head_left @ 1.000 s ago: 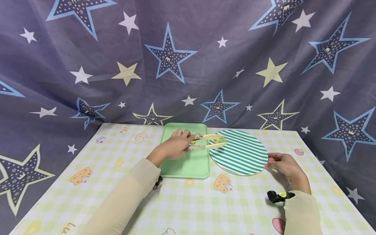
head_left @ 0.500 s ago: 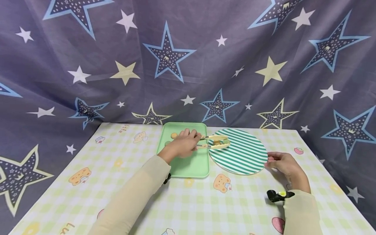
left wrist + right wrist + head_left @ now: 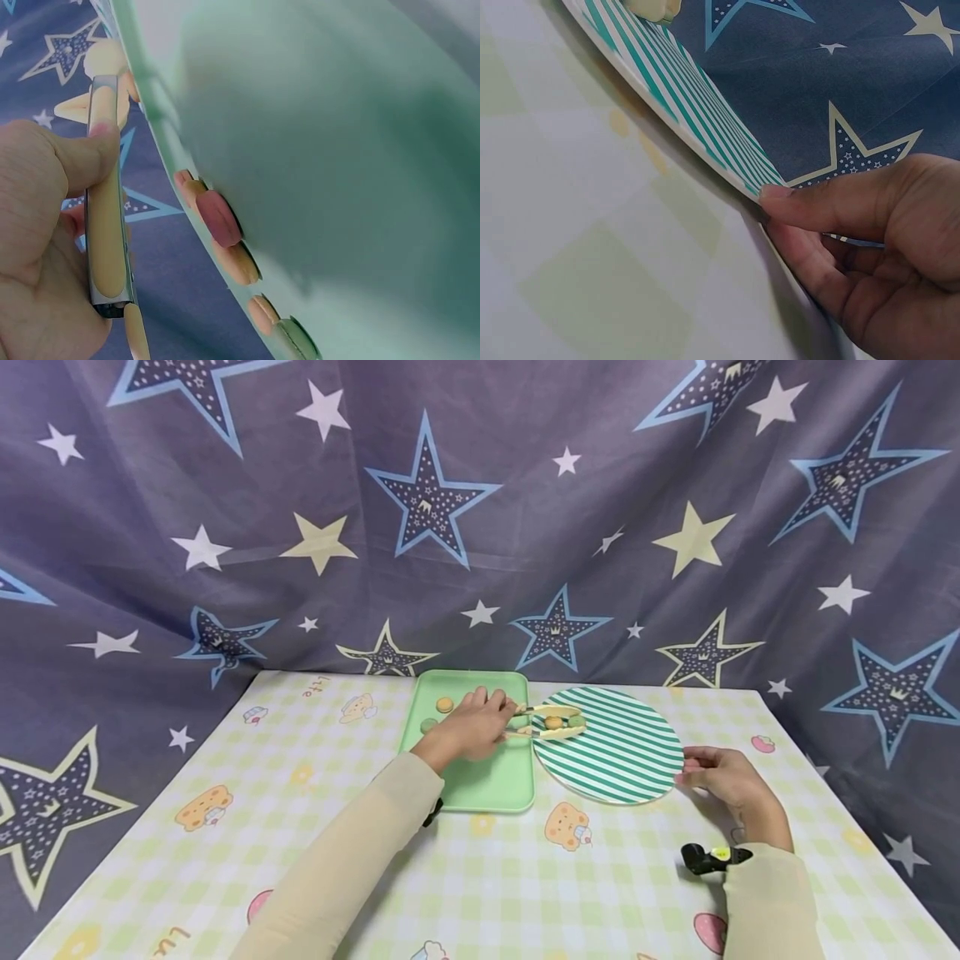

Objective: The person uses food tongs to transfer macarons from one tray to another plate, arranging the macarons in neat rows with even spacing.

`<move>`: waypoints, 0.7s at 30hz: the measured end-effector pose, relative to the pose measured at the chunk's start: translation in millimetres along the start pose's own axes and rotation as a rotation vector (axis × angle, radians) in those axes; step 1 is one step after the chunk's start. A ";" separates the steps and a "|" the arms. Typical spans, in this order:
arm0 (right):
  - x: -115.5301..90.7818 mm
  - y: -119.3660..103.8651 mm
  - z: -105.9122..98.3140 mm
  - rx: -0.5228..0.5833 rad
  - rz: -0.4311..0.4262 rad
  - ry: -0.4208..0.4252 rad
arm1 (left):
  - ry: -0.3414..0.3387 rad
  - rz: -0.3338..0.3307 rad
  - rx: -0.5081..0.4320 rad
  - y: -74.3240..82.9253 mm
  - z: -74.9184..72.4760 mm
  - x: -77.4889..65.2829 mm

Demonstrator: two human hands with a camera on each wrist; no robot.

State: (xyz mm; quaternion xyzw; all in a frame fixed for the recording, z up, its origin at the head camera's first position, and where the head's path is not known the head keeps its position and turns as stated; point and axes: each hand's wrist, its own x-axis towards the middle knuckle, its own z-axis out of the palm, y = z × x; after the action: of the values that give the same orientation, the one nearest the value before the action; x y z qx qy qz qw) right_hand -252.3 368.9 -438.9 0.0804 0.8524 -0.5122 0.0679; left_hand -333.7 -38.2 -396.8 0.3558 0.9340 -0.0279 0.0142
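My left hand (image 3: 476, 727) grips a pair of tongs (image 3: 562, 734) with cream-coloured ends, reaching from above the green tray (image 3: 487, 789) to the striped round plate (image 3: 622, 752). Between the parted tong ends, an orange macaron (image 3: 553, 723) and a green macaron (image 3: 576, 722) are over the plate's left side; whether the ends touch them I cannot tell. In the left wrist view, a pink macaron (image 3: 218, 217) lies among several others on the tray. My right hand (image 3: 731, 781) pinches the plate's right rim, thumb on top and fingers below, as the right wrist view shows.
Tray and plate stand side by side at the back of a table with a checked cloth (image 3: 480, 877). A dark curtain with stars (image 3: 480, 593) hangs right behind them. More macarons, one of them orange (image 3: 445, 704), sit at the tray's left.
My left hand and the tongs have moved right, bringing the tong ends farther over the plate. The orange macaron shows more plainly between them now. My right hand stays on the plate's rim.
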 end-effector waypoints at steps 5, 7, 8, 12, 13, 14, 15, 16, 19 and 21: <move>-0.8 -0.8 -0.1 0.007 -0.005 0.002 | -0.005 -0.004 0.004 -0.8 -0.6 0.5; -0.6 -0.5 -0.1 0.012 -0.007 0.000 | -0.005 -0.005 0.004 -0.8 -0.7 0.9; -0.4 -0.3 -0.1 0.013 -0.008 0.000 | -0.005 -0.006 0.001 -0.8 -0.8 1.3; 0.6 0.2 0.2 0.015 -0.004 0.001 | -0.013 -0.013 -0.011 -1.3 -0.5 1.7; 0.8 0.3 0.3 0.016 -0.003 0.002 | -0.016 -0.014 -0.015 -1.5 -0.5 1.7; 0.9 0.3 0.4 0.016 -0.003 0.001 | -0.017 -0.015 -0.016 -1.8 -0.3 1.7; 1.0 0.5 0.4 0.015 -0.002 0.002 | -0.019 -0.016 -0.014 -1.9 -0.2 1.3; 1.1 0.7 0.4 0.016 -0.002 0.001 | -0.020 -0.016 -0.011 -2.0 -0.2 0.9; 1.1 1.1 0.2 0.015 -0.001 -0.002 | -0.019 -0.017 0.000 -2.4 -0.2 -0.7; 0.7 1.4 0.0 0.010 -0.002 -0.001 | -0.014 -0.016 0.006 -2.7 -0.4 -2.4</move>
State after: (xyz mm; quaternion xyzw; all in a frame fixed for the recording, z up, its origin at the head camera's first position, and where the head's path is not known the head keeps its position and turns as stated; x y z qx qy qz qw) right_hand -252.7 369.6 -440.2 0.0796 0.8498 -0.5168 0.0673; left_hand -333.7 -41.7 -396.2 0.3480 0.9367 -0.0332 0.0193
